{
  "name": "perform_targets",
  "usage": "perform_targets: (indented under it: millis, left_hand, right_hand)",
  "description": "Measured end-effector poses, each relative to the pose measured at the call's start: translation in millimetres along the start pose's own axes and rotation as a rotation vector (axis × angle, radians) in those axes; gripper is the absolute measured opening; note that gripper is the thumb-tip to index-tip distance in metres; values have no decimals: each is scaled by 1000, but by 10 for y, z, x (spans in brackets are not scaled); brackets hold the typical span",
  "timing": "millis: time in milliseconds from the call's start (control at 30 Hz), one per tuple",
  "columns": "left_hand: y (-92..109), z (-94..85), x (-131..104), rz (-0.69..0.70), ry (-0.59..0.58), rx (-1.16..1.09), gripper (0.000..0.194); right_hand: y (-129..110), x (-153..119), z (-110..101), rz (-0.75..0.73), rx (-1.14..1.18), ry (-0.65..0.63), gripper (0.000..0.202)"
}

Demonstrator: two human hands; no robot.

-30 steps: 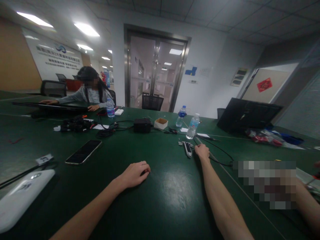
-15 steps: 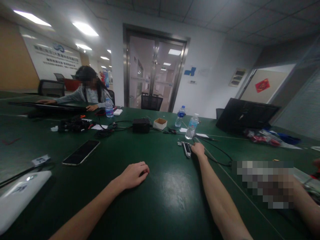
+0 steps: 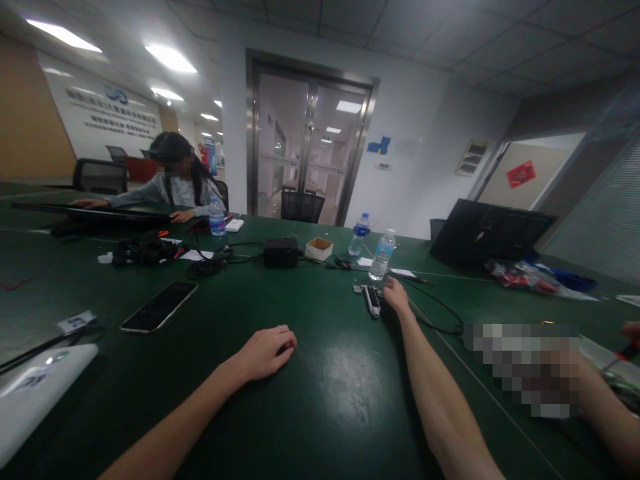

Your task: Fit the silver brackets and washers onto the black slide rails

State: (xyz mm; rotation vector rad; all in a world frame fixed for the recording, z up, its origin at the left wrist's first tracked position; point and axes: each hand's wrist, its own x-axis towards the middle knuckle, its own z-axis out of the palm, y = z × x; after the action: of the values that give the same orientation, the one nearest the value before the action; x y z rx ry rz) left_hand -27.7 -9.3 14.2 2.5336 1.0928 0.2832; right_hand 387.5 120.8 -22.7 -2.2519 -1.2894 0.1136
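Observation:
My left hand [image 3: 270,351] rests on the green table [image 3: 320,433] with its fingers loosely curled, the thumb apart from them and nothing in it. Further out to the right, my right hand [image 3: 396,297] lies just beside a small silver-and-black device [image 3: 371,301] with a short piece sticking out on its left. A narrow gap shows between fingers and device. The fingers are bent and slightly apart, partly hidden by the back of the hand. Just beyond them stands a clear water bottle [image 3: 382,256], upright.
A phone [image 3: 160,307] and a white case [image 3: 43,400] lie to the left. Behind are a black box [image 3: 281,253], an open carton [image 3: 319,249], cables and another bottle [image 3: 359,235]. A person [image 3: 175,177] sits far left; another person's arm [image 3: 607,407] reaches in at right.
My right hand has drawn slightly away from the device, its fingers rising toward the bottle. My left hand stays in place. The whole view has shifted a little.

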Motion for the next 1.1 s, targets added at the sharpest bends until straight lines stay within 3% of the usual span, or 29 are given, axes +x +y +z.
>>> perform_targets:
  millis: [100, 233, 433, 1100]
  left_hand:
    - [5, -6, -4, 6, 0, 4, 17]
    - [8, -15, -7, 8, 1, 11, 17]
    - [-3, -2, -6, 15, 0, 22, 18]
    - [1, -18, 0, -14, -21, 17, 19]
  right_hand:
    - [-80, -111, -7, 0, -22, -23, 41]
    - [-229, -418, 160, -40, -88, -51, 48]
    - [-297, -818, 268, -83, -178, 17, 40]
    - [-256, -894, 210, -152, -210, 39, 36]
